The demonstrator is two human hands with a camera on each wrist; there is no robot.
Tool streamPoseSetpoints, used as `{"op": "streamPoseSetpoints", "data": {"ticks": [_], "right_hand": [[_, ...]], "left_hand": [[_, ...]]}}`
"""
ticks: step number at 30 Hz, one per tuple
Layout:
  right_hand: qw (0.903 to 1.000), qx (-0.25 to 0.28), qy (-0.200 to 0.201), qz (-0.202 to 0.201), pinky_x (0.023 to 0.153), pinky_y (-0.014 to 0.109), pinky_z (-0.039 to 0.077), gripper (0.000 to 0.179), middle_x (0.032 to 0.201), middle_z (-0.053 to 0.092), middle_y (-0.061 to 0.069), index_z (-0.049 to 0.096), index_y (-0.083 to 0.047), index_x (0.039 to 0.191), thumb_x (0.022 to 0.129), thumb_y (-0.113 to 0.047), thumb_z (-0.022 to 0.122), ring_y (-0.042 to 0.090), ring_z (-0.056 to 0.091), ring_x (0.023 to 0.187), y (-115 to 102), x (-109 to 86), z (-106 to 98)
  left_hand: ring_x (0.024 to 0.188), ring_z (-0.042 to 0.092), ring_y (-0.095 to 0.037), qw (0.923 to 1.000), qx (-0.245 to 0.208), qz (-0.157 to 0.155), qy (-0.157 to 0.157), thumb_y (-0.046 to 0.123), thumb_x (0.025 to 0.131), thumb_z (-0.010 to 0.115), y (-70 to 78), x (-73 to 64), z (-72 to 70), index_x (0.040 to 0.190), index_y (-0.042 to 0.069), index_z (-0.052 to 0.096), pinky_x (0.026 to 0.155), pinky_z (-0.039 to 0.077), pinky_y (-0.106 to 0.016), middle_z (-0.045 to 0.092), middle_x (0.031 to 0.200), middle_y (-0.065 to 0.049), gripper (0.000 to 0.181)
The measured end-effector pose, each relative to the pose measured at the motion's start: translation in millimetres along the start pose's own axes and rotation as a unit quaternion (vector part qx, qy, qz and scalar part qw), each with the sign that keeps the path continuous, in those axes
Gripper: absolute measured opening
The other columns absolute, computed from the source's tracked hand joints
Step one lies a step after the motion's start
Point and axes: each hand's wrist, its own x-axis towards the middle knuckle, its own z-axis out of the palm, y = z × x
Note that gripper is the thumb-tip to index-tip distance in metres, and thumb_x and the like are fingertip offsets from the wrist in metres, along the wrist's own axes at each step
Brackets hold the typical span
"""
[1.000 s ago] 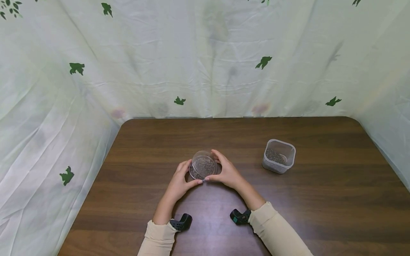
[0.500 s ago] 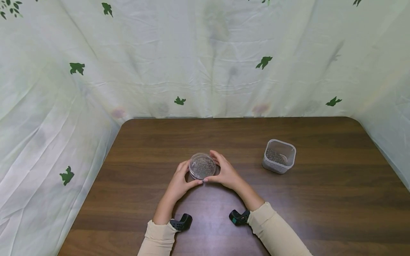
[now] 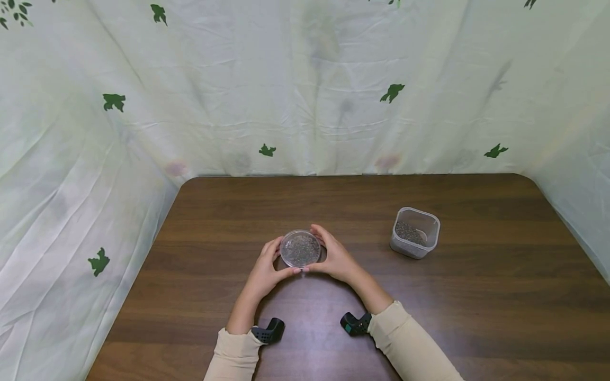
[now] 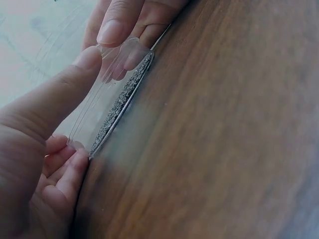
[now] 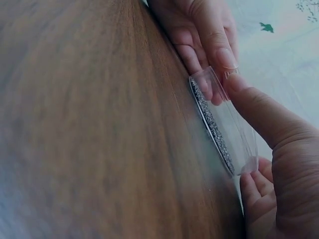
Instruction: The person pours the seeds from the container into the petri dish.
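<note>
On the table stands a clear round plastic container (image 5: pixel 234 132) with a thin layer of small dark grains (image 4: pixel 119 104) at its bottom. Its clear lid (image 3: pixel 300 248) lies level over the top. My left hand (image 3: pixel 262 272) curves round the left side, thumb at the near upper rim and fingers toward the back. On the opposite side my right hand (image 3: pixel 339 258) holds the lid's edge between thumb and fingers. The two thumb tips nearly meet at the near rim. Whether the lid is fully seated, I cannot tell.
A square translucent plastic tub (image 3: pixel 415 233) with dark grains and a pale curved piece inside stands to the right. The brown wooden table (image 3: pixel 229 206) reaches back to a pale curtain (image 3: pixel 314 106) with green leaf shapes.
The lid, tilted and set off to the right a second ago, has come left and down to lie level over the container. Both hands stay nearly in place, the right shifting slightly left.
</note>
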Motion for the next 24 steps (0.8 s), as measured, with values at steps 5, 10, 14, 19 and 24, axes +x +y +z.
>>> {"op": "streamPoseSetpoints", "data": {"ticks": [5,10,14,19,24], "right_hand": [[0.9998,-0.015,-0.011,-0.007,0.1,0.028,0.03,0.097,0.134,0.038,0.017,0.025,0.003,0.138,0.063,-0.018,0.083,0.023,0.037,0.123,0.2,0.1,0.0],[0.9992,-0.034,-0.021,-0.002,0.1,0.03,0.03,0.099,0.135,0.037,0.015,0.024,0.001,0.139,0.063,-0.023,0.083,0.023,0.037,0.123,-0.8,0.6,0.0],[0.9989,-0.04,-0.026,0.005,0.1,0.033,0.031,0.099,0.137,0.035,0.013,0.024,-0.002,0.14,0.063,-0.026,0.082,0.022,0.036,0.123,-1.1,0.3,-0.2],[0.9993,-0.034,-0.013,0.0,0.1,0.033,0.031,0.088,0.137,0.035,0.011,0.026,-0.004,0.14,0.072,-0.028,0.077,0.021,0.036,0.123,-0.1,-0.2,-1.1],[0.9985,-0.05,0.019,-0.015,0.1,0.037,0.031,0.07,0.138,0.036,0.009,0.033,-0.005,0.138,0.082,-0.03,0.067,0.02,0.035,0.124,-1.2,-3.0,-6.4]], "left_hand": [[0.116,0.04,-0.038,1.0,0.001,0.0,0.004,0.008,0.067,0.079,-21.2,2.9,3.6,0.133,-0.012,0.029,0.097,0.033,-0.038,0.032,0.13,-0.027,0.085],[0.118,0.04,-0.033,1.0,0.007,0.0,0.002,0.018,0.067,0.08,-35.8,4.8,5.1,0.135,-0.007,0.029,0.097,0.033,-0.034,0.032,0.131,-0.022,0.089],[0.117,0.041,-0.034,1.0,0.005,0.008,0.002,0.019,0.067,0.08,-35.9,4.8,4.6,0.135,-0.006,0.03,0.097,0.034,-0.034,0.033,0.131,-0.022,0.088],[0.118,0.041,-0.032,1.0,0.008,0.004,0.002,0.019,0.067,0.08,-34.6,5.1,4.2,0.135,-0.006,0.031,0.096,0.034,-0.032,0.033,0.131,-0.021,0.087],[0.117,0.041,-0.031,0.9998,0.002,0.011,0.016,0.018,0.073,0.075,-34.3,5.4,3.5,0.134,-0.005,0.032,0.096,0.035,-0.031,0.034,0.13,-0.02,0.079]]}}
